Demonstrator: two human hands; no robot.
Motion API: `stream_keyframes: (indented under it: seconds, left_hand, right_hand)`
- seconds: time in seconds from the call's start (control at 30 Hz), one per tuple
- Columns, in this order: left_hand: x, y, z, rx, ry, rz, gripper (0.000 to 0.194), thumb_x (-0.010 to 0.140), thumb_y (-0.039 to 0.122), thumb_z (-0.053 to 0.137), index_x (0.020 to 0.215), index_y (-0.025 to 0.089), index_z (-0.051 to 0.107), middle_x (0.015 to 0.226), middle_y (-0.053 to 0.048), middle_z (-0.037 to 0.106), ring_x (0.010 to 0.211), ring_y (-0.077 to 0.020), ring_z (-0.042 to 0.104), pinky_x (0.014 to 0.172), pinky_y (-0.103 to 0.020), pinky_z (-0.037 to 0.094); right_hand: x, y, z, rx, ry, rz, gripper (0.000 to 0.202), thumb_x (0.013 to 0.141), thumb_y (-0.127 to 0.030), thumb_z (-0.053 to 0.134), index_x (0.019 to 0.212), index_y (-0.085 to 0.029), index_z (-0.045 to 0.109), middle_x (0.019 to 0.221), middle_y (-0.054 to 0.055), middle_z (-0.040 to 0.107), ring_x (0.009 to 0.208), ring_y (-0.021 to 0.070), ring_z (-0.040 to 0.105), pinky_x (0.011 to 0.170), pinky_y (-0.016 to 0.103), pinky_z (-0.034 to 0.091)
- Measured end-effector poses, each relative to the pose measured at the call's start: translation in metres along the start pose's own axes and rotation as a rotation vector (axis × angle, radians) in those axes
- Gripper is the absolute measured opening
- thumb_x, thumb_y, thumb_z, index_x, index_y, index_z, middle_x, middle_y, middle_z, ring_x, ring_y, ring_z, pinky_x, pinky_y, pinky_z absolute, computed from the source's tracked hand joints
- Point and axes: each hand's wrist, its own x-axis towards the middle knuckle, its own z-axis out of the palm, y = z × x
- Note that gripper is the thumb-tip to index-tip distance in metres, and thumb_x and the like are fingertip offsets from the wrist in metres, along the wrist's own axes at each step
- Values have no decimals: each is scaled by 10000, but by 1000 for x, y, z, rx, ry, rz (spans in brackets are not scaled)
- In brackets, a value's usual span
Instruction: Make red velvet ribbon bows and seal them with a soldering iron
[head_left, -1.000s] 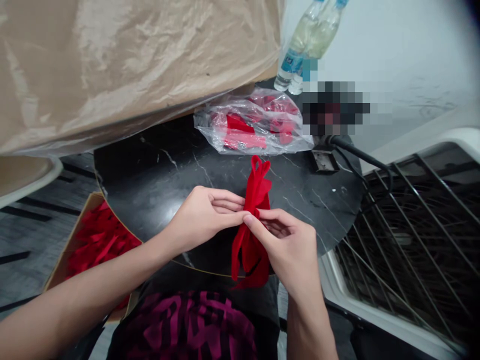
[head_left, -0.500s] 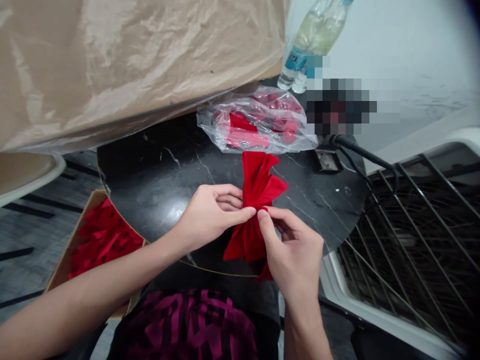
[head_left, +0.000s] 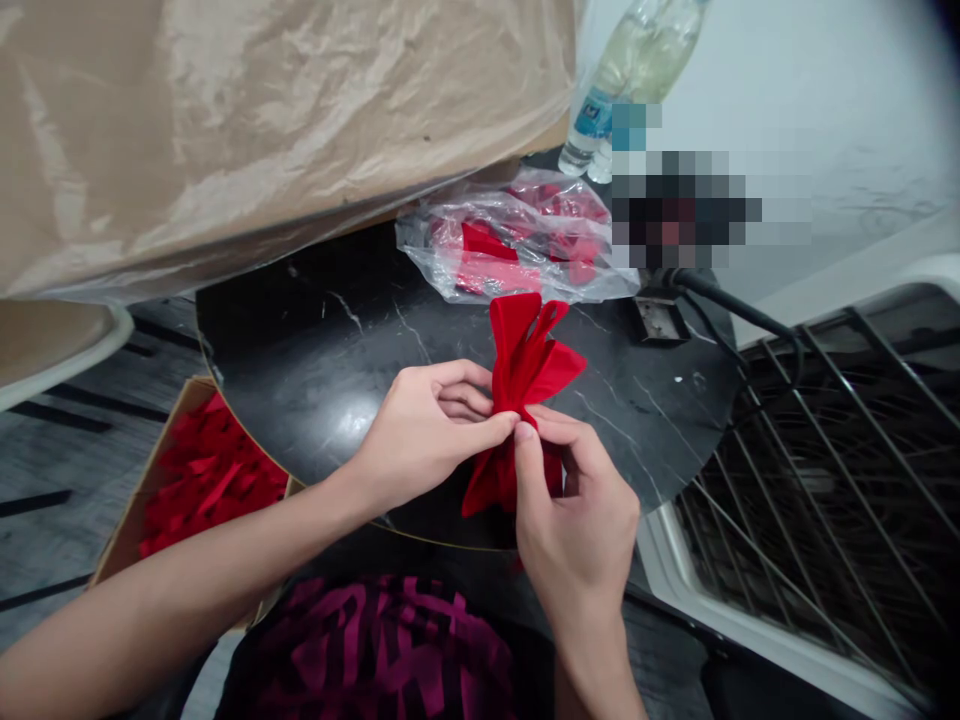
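A red fabric bow (head_left: 517,350) is held upright over the front part of the black round table, its loops fanning out above and below a gathered middle. My left hand (head_left: 435,415) pinches that middle from the left, thumb in front and fingers behind. From the right, my right hand (head_left: 574,480) grips the same spot with thumb and index finger, the two thumbs almost touching. Part of the lower loops is hidden behind my right hand.
On the black marbled table (head_left: 315,350) lies a clear plastic bag (head_left: 510,245) of red pieces, near a small dark box (head_left: 660,320). Bottles (head_left: 626,75) stand behind. A cardboard box (head_left: 217,480) of red bows sits at lower left; a plastic-wrapped carton (head_left: 300,120) fills the upper left.
My right hand has turned and shifted slightly left at the bow's middle, covering more of the lower loops. The upper loops have tilted a little to the right.
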Motion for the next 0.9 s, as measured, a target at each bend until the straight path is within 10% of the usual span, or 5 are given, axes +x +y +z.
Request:
stream_keyframes:
  seconds: [0.9]
  left_hand:
    - [-5,-1,-5,-215,-107,-110,568,617,59,916,1150,165,749,893,-24,827,863,-207,797,757,-168,640]
  right_hand:
    - [-17,-11,-6,-222,27,-262,198,920,-92,616,1097,-97,704,1182,161,731,1092,215,711,938,323,602]
